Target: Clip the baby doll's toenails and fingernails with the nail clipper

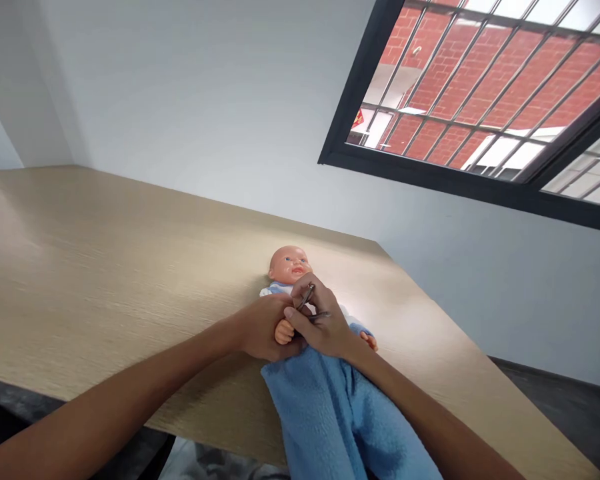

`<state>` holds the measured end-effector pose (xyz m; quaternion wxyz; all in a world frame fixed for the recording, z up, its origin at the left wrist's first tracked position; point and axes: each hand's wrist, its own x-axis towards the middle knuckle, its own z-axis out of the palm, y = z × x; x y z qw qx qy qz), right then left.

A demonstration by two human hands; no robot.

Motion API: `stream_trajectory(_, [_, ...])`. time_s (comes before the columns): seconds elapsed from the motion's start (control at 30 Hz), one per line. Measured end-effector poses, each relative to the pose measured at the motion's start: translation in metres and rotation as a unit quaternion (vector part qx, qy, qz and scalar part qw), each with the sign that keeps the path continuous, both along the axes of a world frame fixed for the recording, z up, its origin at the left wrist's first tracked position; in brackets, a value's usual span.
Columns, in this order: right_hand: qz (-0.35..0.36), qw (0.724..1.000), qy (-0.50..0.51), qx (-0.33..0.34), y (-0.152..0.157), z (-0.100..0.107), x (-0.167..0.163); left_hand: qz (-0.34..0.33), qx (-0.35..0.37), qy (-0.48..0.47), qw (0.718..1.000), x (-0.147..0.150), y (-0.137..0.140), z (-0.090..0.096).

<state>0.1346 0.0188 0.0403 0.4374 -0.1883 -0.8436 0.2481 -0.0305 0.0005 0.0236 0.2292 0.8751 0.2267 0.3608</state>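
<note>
A baby doll (pixel 289 265) lies face up on the wooden table, in a white and blue top. My left hand (pixel 267 328) is closed around the doll's forearm, and the doll's small hand (pixel 284 332) pokes out between my fingers. In the fingers of my right hand (pixel 327 327) is a metal nail clipper (pixel 307 295), its two arms spread apart. The clipper's tip is close to the doll's hand, but my fingers hide whether they touch. The doll's other hand (pixel 369 340) rests to the right, past my right wrist.
Blue fleecy cloth (pixel 320 400), shaped like trouser legs, extends from the doll over the table's near edge. The wooden table (pixel 105 267) reaches far left and ends at a slanting right edge. Behind it are a pale wall (pixel 205 100) and a barred window (pixel 455 100).
</note>
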Motion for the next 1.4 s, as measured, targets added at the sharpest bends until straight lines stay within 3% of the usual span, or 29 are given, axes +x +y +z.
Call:
stream_trajectory(0.43, [0.023,0.999,-0.012,0.02,-0.003,0.003,0.0,-0.009,0.004,-0.008,1.0,0.001,0.0,0.003])
stream_trajectory(0.87, [-0.008,1.0,0.009,0.021,-0.002,0.003,0.0,-0.014,-0.005,-0.01,1.0,0.001,0.001,0.002])
stream_trajectory(1.13, [0.043,0.999,0.015,0.008,-0.002,0.005,0.001,-0.016,-0.016,-0.014,1.0,0.002,0.001,0.001])
stream_trajectory(1.3, [0.045,0.996,0.068,-0.027,0.0,0.02,-0.003,0.032,-0.02,0.014,0.999,0.0,0.0,0.001])
stream_trajectory(1.4, [0.043,0.988,0.136,-0.057,-0.004,0.047,0.005,0.055,-0.017,0.036,0.998,0.0,-0.002,0.001])
